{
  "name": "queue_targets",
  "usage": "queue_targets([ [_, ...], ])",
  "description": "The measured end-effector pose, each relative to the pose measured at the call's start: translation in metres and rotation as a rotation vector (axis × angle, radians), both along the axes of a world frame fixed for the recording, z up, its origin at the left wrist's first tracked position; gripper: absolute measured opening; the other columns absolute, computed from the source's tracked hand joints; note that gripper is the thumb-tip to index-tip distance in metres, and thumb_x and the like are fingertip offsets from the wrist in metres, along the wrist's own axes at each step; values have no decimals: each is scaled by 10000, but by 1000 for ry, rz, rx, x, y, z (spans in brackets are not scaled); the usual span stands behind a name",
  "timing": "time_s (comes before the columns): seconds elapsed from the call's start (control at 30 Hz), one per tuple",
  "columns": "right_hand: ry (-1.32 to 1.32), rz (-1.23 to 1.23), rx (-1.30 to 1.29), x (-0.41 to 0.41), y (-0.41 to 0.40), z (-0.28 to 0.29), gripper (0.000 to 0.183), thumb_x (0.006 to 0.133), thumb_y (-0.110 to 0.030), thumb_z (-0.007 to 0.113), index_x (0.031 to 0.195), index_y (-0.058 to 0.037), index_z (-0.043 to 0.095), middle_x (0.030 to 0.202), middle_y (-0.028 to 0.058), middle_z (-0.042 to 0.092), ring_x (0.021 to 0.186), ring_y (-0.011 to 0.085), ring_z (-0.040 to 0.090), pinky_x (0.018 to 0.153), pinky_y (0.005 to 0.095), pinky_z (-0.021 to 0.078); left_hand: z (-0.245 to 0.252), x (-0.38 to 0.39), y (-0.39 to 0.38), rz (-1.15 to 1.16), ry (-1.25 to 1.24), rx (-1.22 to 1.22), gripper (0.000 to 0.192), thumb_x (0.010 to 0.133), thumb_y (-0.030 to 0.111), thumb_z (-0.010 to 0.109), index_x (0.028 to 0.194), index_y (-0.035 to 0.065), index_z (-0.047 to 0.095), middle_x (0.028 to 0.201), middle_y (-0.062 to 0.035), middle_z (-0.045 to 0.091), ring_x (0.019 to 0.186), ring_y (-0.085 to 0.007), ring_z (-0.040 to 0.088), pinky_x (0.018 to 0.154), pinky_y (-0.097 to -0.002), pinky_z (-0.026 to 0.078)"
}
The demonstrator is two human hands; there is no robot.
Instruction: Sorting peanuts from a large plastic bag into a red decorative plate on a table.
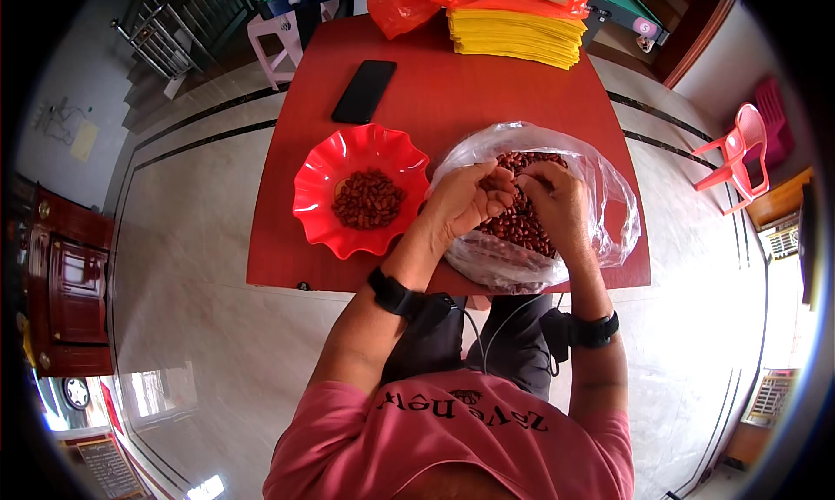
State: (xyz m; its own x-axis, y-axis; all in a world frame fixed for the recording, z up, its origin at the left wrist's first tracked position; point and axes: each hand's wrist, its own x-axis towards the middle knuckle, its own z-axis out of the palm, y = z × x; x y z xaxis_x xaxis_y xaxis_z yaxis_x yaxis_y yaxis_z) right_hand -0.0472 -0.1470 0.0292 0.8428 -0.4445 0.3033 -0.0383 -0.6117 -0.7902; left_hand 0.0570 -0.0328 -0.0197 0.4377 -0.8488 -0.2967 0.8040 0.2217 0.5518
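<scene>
A clear plastic bag [607, 200] lies open on the red table, full of dark red beans or nuts [522, 229]. Over its contents is my left hand [473, 197], palm turned up and fingers curled; whether something lies in it cannot be made out. Close beside it on the right, my right hand [556, 197] has its thumb and fingertips together above the bag, and what they may pinch is too small to tell. Left of the bag stands a red wavy-rimmed plastic bowl [316, 203] with a heap of similar reddish-brown pieces [369, 199] in it.
A black smartphone [364, 92] lies behind the bowl on the red table [450, 95]. At the far edge are a stack of yellow sheets [515, 37] and a red plastic bag [408, 4]. Black straps with cables circle both forearms. A pink plastic chair [737, 154] stands off to the right.
</scene>
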Motion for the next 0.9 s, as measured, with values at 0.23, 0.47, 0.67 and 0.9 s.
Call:
queue_targets([
  [0.23, -109, -3, -49, 8, -6, -11, 137, 763, -70, 564, 860, 14, 612, 808, 160, 615, 724, 266, 609, 662, 313, 468, -6, 2, -2, -42, 9, -17, 293, 896, 235, 435, 842, -30, 549, 737, -108, 574, 584, -171, 561, 450, -216, 421],
  [0.47, 211, -5, -265, -9, -40, -34, 234, 753, -66, 556, 972, 9, 585, 986, 186, 554, 930, 327, 537, 813, 367, 426, -2, 2, 0, -7, -3, 18, 302, 883, 251, 465, 846, -36, 551, 719, -106, 557, 591, -153, 529, 440, -201, 398],
  [0.67, 319, 60, -393, -8, -28, -36, 270, 749, -103, 572, 1004, -14, 577, 1040, 191, 527, 981, 342, 500, 849, 390, 404, -8, 3, -2, -23, 0, 3, 303, 893, 257, 456, 879, -31, 549, 739, -86, 557, 608, -128, 513, 425, -183, 372],
  [0.9, 280, 140, -282, -6, -24, -37, 196, 734, -80, 568, 913, -8, 601, 900, 182, 576, 866, 344, 549, 754, 388, 441, -5, 2, -1, -11, -6, 13, 291, 894, 249, 455, 868, -24, 550, 735, -81, 557, 606, -125, 508, 426, -183, 368],
])
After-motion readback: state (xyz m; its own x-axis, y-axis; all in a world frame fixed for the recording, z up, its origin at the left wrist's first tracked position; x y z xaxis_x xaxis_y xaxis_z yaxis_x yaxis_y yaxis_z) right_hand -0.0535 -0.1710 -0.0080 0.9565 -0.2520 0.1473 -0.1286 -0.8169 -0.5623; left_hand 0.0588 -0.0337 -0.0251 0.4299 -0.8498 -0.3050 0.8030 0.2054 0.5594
